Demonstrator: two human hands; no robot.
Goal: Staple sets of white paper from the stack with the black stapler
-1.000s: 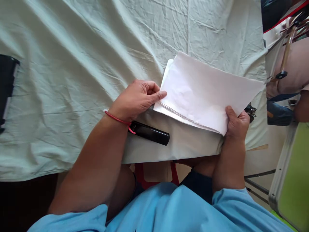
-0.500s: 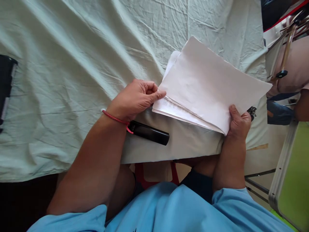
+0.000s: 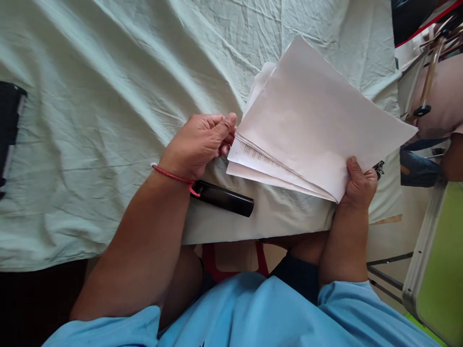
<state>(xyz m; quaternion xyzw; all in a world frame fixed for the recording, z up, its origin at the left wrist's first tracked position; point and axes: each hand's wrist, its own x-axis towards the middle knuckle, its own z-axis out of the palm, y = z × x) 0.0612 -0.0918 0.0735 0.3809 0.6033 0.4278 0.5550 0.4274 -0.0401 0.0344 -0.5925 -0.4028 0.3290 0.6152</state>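
My right hand [image 3: 358,180] is clamped on the near right corner of the thin stack of white paper sheets [image 3: 318,130]. My left hand [image 3: 200,142] is closer to the fanned left edge, fingertips pinching it; the long axis runs between both hands.

A counter [image 3: 108,96] draped in wrinkled pale green cloth carries a glossy black cylindrical tube [image 3: 222,197] near its front edge and a black case [image 3: 9,125] at its left edge.
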